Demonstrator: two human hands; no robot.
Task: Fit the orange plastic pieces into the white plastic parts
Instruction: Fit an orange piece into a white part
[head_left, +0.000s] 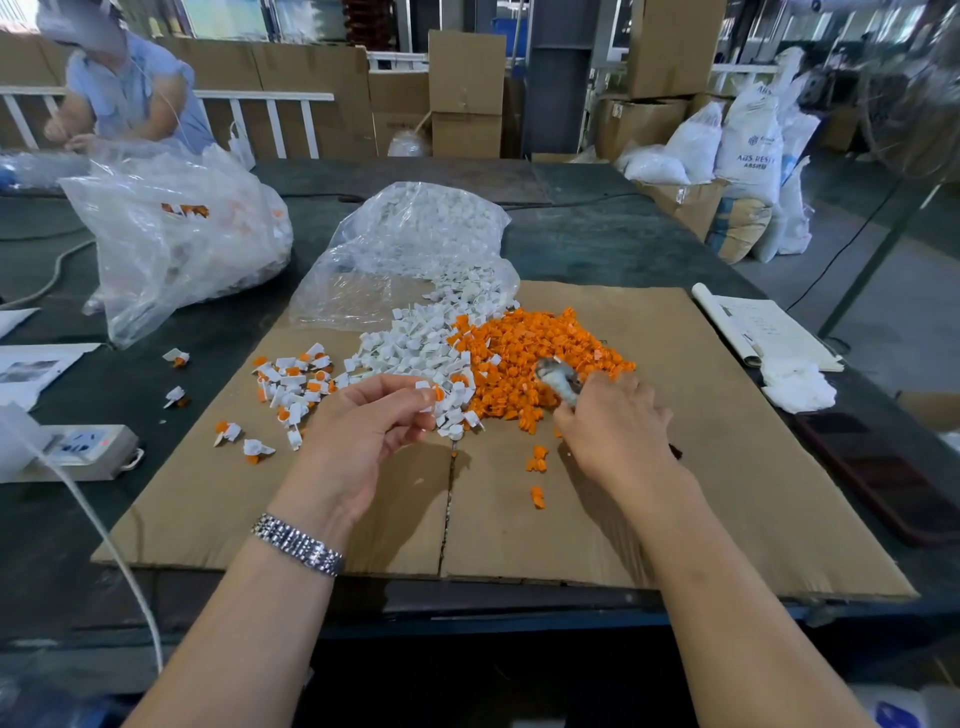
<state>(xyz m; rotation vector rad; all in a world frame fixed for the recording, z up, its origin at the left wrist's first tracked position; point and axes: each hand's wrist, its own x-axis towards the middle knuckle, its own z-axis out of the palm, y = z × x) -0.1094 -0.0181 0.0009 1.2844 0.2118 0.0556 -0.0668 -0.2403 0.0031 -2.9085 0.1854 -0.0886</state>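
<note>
At the far left edge of the dark table (156, 364) sits a white power strip (85, 447) with a white cord (98, 525) trailing toward the camera, and behind it a big clear bag (176, 239) bulges with white and orange parts. Two loose joined pieces lie on the bare table just off the edge of the flat cardboard sheet (701, 467) that covers the work area. On the left part of the cardboard is a scatter of finished pieces (291, 382) — white parts with orange showing in them — spread thinly toward the left hand. The left hand (363, 431), with a metal watch (297, 544) on its wrist, is raised just over the near edge of the heaps; its fingertips (423, 400) are pinched shut on a small white part (425, 387) with a bit of orange beside it. Behind that hand a second clear bag (415, 244) lies open, spilling a heap of white parts (421, 343) onto the cardboard. Touching that heap on its right is the heap of orange pieces (524, 353), with a few strays near the middle crease. The right hand (613, 431) rests at the near right edge of the orange heap, fingers curled around a blurred greyish thing (558, 379) — what it is cannot be told. Farther right lie a sheaf of papers (763, 332) and a crumpled white cloth (797, 382).
</note>
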